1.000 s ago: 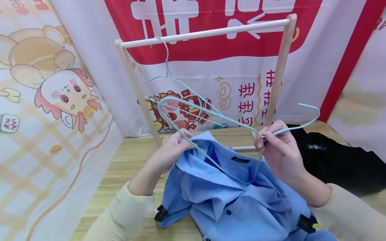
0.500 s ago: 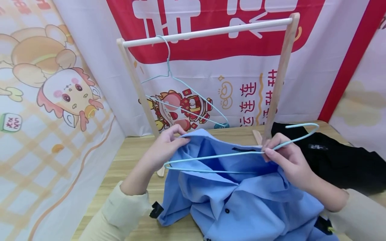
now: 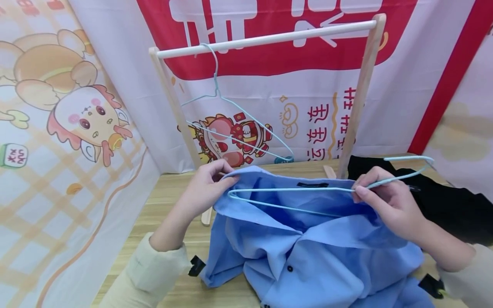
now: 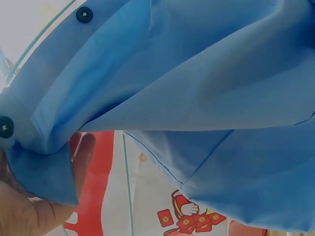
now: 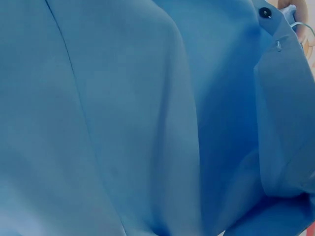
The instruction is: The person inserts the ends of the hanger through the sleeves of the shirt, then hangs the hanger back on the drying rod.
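Note:
A blue buttoned shirt lies bunched on the table with its neck opening spread. My left hand pinches the left side of its collar; in the left wrist view, fingers and thumb hold a folded blue corner. My right hand grips a light-teal wire hanger at the base of its hook, which points right. The hanger lies across the neck opening, its left corner near my left hand. Its right end is hidden inside the shirt. Shirt cloth fills most of the right wrist view.
A wooden rack with a white rail stands behind the shirt. Another teal hanger hangs at its left. A black garment lies on the table at the right. Printed cloth walls close in the sides and back.
My right hand has lowered the hanger from above the shirt and moved right. The hanger's right end has gone into the neck opening, which is wider. My left hand keeps its hold on the collar.

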A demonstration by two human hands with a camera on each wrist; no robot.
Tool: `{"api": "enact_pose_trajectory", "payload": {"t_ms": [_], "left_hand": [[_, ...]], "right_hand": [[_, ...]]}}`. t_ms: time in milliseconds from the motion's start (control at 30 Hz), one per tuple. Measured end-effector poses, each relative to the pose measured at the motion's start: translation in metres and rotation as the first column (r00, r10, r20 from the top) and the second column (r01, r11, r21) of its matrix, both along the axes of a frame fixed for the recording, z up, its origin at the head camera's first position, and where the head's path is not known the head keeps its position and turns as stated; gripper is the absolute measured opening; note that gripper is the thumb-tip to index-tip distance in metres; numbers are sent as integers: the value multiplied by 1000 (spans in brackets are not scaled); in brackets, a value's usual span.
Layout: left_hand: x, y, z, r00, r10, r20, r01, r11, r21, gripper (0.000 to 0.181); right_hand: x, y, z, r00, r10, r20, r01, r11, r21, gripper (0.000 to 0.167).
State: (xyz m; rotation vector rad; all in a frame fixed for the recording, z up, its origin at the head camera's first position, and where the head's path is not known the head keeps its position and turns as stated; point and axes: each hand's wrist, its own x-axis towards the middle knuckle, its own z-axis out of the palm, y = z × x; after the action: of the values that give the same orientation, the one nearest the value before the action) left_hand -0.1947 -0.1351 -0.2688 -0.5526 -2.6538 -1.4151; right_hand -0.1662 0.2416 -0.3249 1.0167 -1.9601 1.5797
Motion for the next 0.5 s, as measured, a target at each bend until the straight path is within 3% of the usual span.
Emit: {"api": "enact_pose_trajectory", "payload": {"t_ms": [200,333,433,500], "left_hand": [[1,-1,0,999,33,-13,-33,999,-38,7],[2,0,-1,999,46,-17,-47,998,-50,8],[2,1,-2,998,50,-42,-52,998,-47,9],[2,1,-3,996,49,-77,-54,996,-69,11]], "right_hand": [[1,13,5,992,35,-117,-36,999,-5,11],[4,20,8,990,60,-131,-68,996,-60,9],[11,24,10,992,0,-127,-6,999,-44,8],[16,25,11,987,-71,-148,75,997,22,8]]}}
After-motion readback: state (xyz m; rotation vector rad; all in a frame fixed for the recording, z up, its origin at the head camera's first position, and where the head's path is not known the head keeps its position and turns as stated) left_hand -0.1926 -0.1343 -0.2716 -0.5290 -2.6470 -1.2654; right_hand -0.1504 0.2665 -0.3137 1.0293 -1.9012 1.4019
